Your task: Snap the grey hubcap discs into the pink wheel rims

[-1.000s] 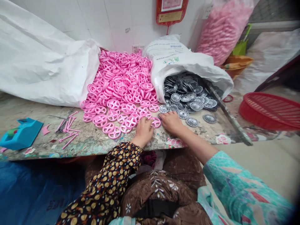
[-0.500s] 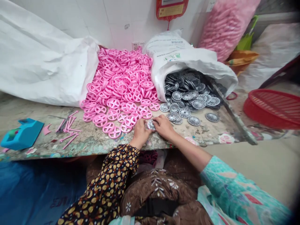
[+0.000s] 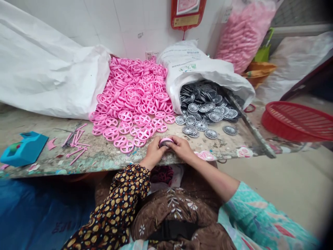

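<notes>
Above the bench (image 3: 104,157), near its front edge, a round piece (image 3: 164,142) with a pink rim and a grey face sits between the 2 hands, about midway, so neither is clearly nearer. Being round, it shows no long axis; its grey face looks tilted toward the near side. The left hand (image 3: 153,151) grips it from the left and the right hand (image 3: 182,148) from the right, both closed narrowly around this 1 piece, with some fingertips hidden. Whether pink and grey are 1 part or 2, I cannot tell. Pink wheels (image 3: 132,100) lie beyond the hands, mostly to the left; grey discs (image 3: 215,116) lie beyond the right hand, spilling from a white sack (image 3: 205,66).
</notes>
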`<state>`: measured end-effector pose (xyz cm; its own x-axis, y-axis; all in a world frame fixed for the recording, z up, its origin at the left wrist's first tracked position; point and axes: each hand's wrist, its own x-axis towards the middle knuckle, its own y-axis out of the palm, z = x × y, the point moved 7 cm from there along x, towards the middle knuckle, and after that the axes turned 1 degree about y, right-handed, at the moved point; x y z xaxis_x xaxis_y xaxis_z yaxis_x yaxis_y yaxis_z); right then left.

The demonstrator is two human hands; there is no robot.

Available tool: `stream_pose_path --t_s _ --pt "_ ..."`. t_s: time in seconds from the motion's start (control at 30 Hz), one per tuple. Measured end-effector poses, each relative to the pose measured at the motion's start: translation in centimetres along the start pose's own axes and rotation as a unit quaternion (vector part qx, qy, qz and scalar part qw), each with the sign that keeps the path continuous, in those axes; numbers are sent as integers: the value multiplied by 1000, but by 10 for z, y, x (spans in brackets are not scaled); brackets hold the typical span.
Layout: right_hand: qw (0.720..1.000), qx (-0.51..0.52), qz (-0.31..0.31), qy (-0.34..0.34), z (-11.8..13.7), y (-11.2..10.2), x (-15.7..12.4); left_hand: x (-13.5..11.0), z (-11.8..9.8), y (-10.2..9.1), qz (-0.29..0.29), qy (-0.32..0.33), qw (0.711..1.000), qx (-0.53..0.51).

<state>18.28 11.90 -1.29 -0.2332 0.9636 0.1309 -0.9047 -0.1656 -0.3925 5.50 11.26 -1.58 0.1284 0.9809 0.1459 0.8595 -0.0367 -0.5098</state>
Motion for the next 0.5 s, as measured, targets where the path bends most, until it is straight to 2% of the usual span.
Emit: stream_pose_path --t_s 0.13,0.2,0.27,0.3,0.33,0.4,0.47,0.5 --pt "997 69 -5 17 0 10 -3 -12 -2 -10 -24 -7 999 -43" --pt "996 71 50 24 4 16 -8 -23 -3 -13 -10 -9 999 -52" --pt "994 18 105 5 12 12 -16 -38 -5 -14 42 -3 998 -55" --pt "994 -32 105 -16 14 3 -18 -47 -5 -13 79 3 996 -49" --pt "991 -97 80 -35 16 -13 -19 -57 -4 -13 113 5 993 -39" --pt "969 -239 -43 -41 10 -60 -19 -77 2 -12 169 9 986 0" --pt "913 -362 -180 59 -11 -113 -20 -92 11 -14 192 18 979 62" --pt "880 -399 -224 126 -25 -136 -22 -97 14 -15 191 24 977 95"
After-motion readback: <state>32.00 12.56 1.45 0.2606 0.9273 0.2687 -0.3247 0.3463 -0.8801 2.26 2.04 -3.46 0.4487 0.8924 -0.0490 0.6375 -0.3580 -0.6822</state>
